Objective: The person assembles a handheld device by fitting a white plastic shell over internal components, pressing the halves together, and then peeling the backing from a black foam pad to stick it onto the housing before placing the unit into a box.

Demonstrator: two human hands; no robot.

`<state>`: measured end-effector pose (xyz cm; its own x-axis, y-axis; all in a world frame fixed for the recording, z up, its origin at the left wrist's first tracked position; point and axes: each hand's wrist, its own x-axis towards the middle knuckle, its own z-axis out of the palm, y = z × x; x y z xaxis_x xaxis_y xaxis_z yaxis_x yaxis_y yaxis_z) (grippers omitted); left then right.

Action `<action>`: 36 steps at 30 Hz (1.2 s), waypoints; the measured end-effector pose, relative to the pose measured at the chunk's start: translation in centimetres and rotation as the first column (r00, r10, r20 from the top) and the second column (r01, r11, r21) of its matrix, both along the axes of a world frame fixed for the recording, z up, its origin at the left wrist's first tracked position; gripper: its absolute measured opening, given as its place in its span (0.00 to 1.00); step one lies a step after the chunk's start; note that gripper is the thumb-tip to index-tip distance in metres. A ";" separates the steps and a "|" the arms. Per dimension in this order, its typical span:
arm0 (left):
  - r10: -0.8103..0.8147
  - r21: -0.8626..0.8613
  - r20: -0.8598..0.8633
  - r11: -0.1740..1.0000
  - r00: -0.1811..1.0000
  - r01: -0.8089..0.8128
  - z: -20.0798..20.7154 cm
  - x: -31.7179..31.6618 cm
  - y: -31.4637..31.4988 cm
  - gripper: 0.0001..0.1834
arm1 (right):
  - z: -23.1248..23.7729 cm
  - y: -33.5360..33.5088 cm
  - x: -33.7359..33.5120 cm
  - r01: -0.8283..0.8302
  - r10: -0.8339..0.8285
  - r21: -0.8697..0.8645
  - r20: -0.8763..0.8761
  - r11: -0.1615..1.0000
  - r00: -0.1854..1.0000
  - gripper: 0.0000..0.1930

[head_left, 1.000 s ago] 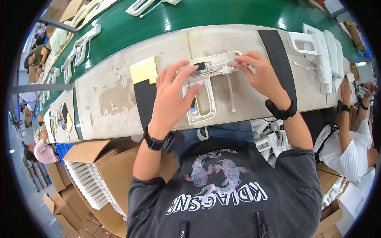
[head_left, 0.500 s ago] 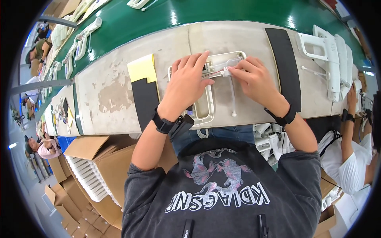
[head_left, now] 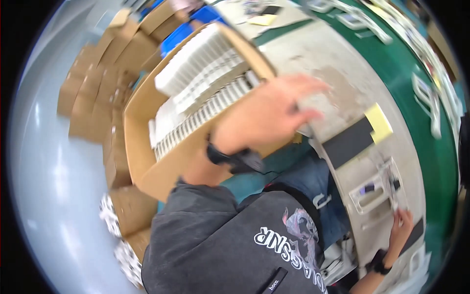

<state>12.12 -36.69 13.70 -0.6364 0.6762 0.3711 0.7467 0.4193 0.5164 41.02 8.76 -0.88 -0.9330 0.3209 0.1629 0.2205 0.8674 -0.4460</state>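
Observation:
My left hand (head_left: 274,110), smeared by motion, is raised above the near side of an open cardboard box (head_left: 169,174), with its fingers apart and nothing visible in them. Rows of white plastic parts (head_left: 198,68) are packed in that box. On the worktable at the right lies a white plastic handle-shaped housing (head_left: 366,208), its hollow side up, with small dark and purple parts inside. The fingers of my right hand (head_left: 402,225) are pinched at the near right end of this housing. A thin white stem sticks out beside it.
A black pad (head_left: 348,143) with a yellow sheet (head_left: 380,122) lies on the grey worktable. A green conveyor belt (head_left: 399,68) carries white housings beyond. Stacked cardboard boxes (head_left: 90,95) stand on the floor at left, and a blue bin (head_left: 177,38) is behind the open box.
The view has swung left, bringing the open box to the middle. My left hand has left the housing and moved over to the box. My right hand stays at the housing.

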 end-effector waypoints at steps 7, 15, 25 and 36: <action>0.764 -0.430 0.079 0.605 0.640 -0.670 1.9 -10.4 -29.8 0.42 | 2.9 2.4 -1.8 -0.029 0.093 -0.192 0.334 0.981 0.938 0.11; 0.906 -0.394 -0.146 0.314 0.396 -0.864 -8.5 -14.4 -46.0 0.70 | 17.9 -12.0 -13.2 -0.413 0.411 -0.023 0.174 0.910 0.895 0.10; 0.750 -0.430 -0.218 0.501 0.625 -0.751 -8.9 -17.2 -46.4 0.63 | 19.0 -21.9 -22.1 -0.625 0.660 -0.231 0.128 0.746 0.740 0.15; 0.760 -0.464 -0.208 0.477 0.615 -0.747 -8.8 -18.2 -46.5 0.62 | 17.2 -22.4 -22.7 -0.548 0.614 -0.328 0.143 0.770 0.777 0.14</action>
<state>-6.11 -83.20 4.94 -0.9903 0.0022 0.1387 0.0155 0.9954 0.0949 18.36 -13.61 16.33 -0.9510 -0.2967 -0.0869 -0.1649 0.7245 -0.6692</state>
